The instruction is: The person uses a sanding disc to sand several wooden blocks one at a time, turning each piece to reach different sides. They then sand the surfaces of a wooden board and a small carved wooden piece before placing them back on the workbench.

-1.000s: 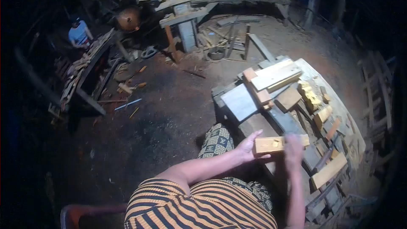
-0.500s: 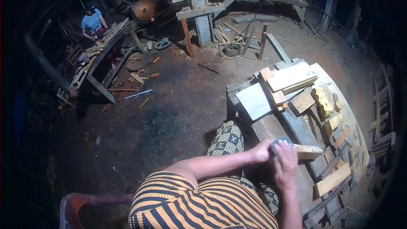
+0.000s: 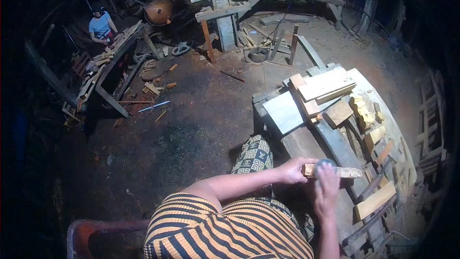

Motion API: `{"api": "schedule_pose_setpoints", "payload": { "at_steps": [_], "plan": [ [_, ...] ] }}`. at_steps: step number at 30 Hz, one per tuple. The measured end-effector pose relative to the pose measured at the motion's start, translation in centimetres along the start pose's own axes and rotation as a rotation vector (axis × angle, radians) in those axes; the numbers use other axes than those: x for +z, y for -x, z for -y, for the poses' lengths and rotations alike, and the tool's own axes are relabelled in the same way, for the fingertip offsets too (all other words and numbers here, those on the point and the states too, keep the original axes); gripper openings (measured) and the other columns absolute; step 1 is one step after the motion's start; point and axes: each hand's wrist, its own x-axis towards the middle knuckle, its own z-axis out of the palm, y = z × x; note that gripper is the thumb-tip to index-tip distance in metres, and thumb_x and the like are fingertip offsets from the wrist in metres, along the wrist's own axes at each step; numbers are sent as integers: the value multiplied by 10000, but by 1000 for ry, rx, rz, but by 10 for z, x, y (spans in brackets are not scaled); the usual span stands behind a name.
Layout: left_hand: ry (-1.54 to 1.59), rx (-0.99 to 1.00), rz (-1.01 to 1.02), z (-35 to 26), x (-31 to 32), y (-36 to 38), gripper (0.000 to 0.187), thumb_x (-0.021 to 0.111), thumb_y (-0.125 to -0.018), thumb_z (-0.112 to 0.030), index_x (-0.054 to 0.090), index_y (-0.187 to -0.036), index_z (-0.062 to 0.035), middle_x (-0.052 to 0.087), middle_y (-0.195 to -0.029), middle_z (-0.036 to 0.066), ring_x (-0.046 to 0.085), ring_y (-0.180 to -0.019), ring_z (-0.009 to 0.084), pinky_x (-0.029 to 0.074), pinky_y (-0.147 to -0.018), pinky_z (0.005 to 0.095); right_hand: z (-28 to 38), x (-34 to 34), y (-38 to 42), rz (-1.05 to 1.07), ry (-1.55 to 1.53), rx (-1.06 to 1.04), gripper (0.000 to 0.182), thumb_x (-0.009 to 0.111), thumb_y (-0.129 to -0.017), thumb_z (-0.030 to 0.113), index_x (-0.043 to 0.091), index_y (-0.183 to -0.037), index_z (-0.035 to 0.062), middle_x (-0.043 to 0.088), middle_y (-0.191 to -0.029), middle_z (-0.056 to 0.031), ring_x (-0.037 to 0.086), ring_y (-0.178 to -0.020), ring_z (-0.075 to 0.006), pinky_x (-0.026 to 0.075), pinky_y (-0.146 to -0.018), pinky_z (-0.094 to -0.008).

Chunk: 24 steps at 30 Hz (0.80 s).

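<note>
My left hand [image 3: 293, 170] grips the left end of a narrow wooden piece [image 3: 349, 172], which lies crosswise over the near part of the workbench [image 3: 302, 145]. My right hand [image 3: 327, 187] is closed over a round grey object [image 3: 326, 164] and presses it against the upper side of that piece, near its middle. The palm and most of the object's underside are hidden. A pale wood block [image 3: 376, 201] rests to the right of my right hand.
Stacked boards [image 3: 328, 86] and a white panel [image 3: 283, 112] lie on the bench's far part. Yellowish pieces [image 3: 362, 112] are at its right. A person [image 3: 102, 25] is at another table [image 3: 112, 57], back left. A red chair [image 3: 84, 230] edge shows lower left.
My right hand has moved a little right along the wooden piece with the round object, uncovering the piece's left part beside my left hand. The view has shifted slightly.
</note>
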Motion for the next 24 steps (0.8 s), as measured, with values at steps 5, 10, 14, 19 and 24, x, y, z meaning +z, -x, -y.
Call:
{"api": "schedule_pose_setpoints", "payload": {
  "at_steps": [5, 10, 14, 19, 24],
  "plan": [
    [-341, 222, 7, 2, -11, -1, 670, 716, -656, -26, 526, -1289, -138, 627, -1139, 173, 614, -1051, 294, 467, -947, 367, -57, -22, -3, -6, 15, 139, 333, 478, -951, 251, 584, -1245, 137, 504, -1356, -114, 372, -1335, -273, 180, -1131, -422],
    [-613, 233, -7, -8, -9, -2, 642, 695, -695, -36, 485, -1297, -110, 642, -1031, 176, 619, -999, 323, 475, -902, 380, -140, -40, 10, -204, -100, 492, 340, 468, -952, 178, 571, -1243, 35, 530, -1309, -146, 416, -1286, -283, 267, -1090, -386],
    [65, -4, -130, -17, -6, 3, 817, 681, -748, -11, 250, -1424, -162, 540, -1152, 160, 607, -971, 266, 528, -809, 354, -131, -30, 22, -245, -3, 449, 337, 461, -958, 143, 554, -1251, 4, 531, -1301, -165, 438, -1267, -282, 294, -1080, -364],
    [505, -194, -56, -22, 0, 13, 942, 746, -696, -4, 162, -1430, -94, 443, -1209, 141, 532, -1041, 213, 520, -820, 309, -149, -8, 41, -319, -136, 471, 340, 445, -973, 156, 544, -1252, -11, 524, -1310, -176, 453, -1261, -291, 313, -1074, -377],
    [158, -89, -83, -8, 10, 12, 912, 770, -686, -59, 205, -1402, -55, 458, -1181, 137, 478, -1120, 208, 395, -995, 325, -15, 7, 14, -171, -105, 228, 338, 474, -944, 173, 569, -1238, 38, 519, -1321, -160, 429, -1283, -309, 273, -1098, -412]
  ]
}}
